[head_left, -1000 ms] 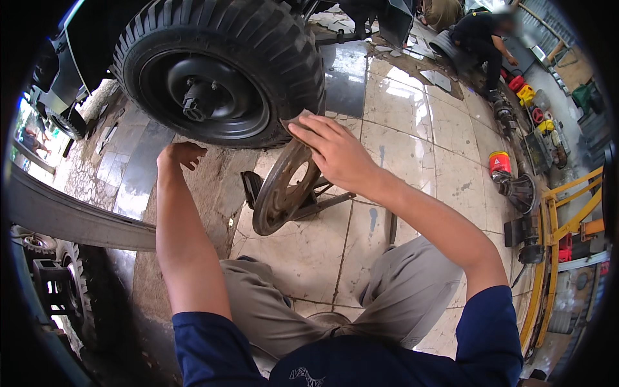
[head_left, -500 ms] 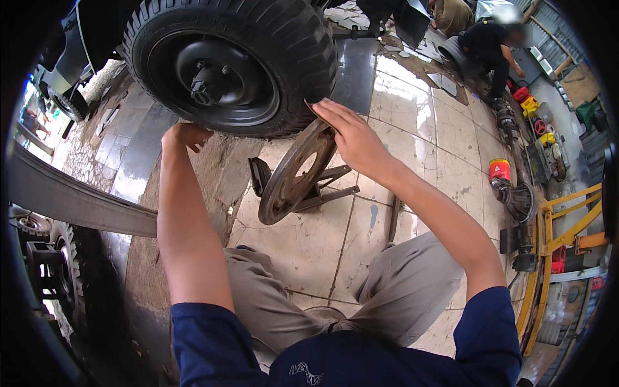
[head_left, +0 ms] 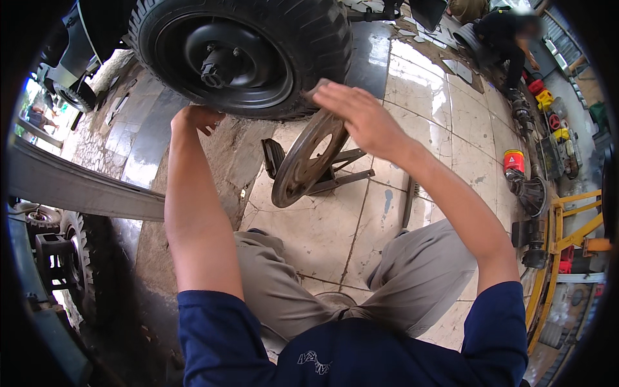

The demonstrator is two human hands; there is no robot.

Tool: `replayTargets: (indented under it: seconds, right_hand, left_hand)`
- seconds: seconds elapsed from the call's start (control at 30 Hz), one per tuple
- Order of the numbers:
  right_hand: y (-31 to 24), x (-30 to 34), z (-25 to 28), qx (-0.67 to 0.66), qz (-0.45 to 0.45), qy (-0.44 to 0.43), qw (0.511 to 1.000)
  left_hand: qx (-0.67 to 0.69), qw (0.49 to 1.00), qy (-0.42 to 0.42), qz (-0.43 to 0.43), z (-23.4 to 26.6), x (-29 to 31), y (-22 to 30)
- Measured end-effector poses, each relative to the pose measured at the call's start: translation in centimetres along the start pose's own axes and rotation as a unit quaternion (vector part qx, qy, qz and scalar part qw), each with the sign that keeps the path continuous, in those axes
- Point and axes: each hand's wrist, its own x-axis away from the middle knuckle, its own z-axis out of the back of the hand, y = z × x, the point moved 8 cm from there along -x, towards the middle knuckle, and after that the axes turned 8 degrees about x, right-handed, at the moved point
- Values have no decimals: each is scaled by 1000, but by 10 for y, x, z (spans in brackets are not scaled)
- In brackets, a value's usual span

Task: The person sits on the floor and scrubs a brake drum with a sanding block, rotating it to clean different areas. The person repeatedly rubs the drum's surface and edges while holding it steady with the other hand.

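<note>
A worn metal disc (head_left: 293, 184) with a large central hole and smaller holes round it stands tilted on edge, before a low metal stand (head_left: 342, 182). My right hand (head_left: 361, 116) lies over its upper rim, fingers stretched together, with a thin brownish-grey sheet like sandpaper (head_left: 316, 88) jutting out past the fingertips. Left of the disc, my left hand (head_left: 198, 119) hangs just below the big black wheel (head_left: 232, 58), fingers loosely bent and apart, holding nothing visible. Whether it touches the tyre I cannot tell. A black ribbed block (head_left: 273, 157) sits beside the disc.
A grey metal beam (head_left: 84, 184) reaches in from the left, above another treaded tyre (head_left: 80, 264). On the right are a red and yellow can (head_left: 514, 161), metal parts (head_left: 532, 195) and a yellow frame (head_left: 548, 277). Another person (head_left: 506, 39) bends down at the far right.
The whole view has shifted slightly, scene and arms together. My right hand has turned over the disc's rim, and more of the thin sheet shows. My left hand keeps its place below the wheel.
</note>
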Motion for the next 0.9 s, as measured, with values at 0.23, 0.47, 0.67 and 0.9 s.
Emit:
replayTargets:
  seconds: [0.23,0.47,0.67,0.9]
  right_hand:
    - [-13,5,10,-33,-23,25,999]
    - [29,10,-8,-23,-89,24,995]
    - [15,5,6,-28,-23,-10,999]
    - [-27,3,9,-19,66,-75,995]
  left_hand:
    - [14,1000,-14,15,0,-9,-17]
    - [21,1000,-14,13,-2,-21,-12]
    - [48,999,-13,9,-1,-21,-19]
    - [72,997,-18,12,-4,-20,-32]
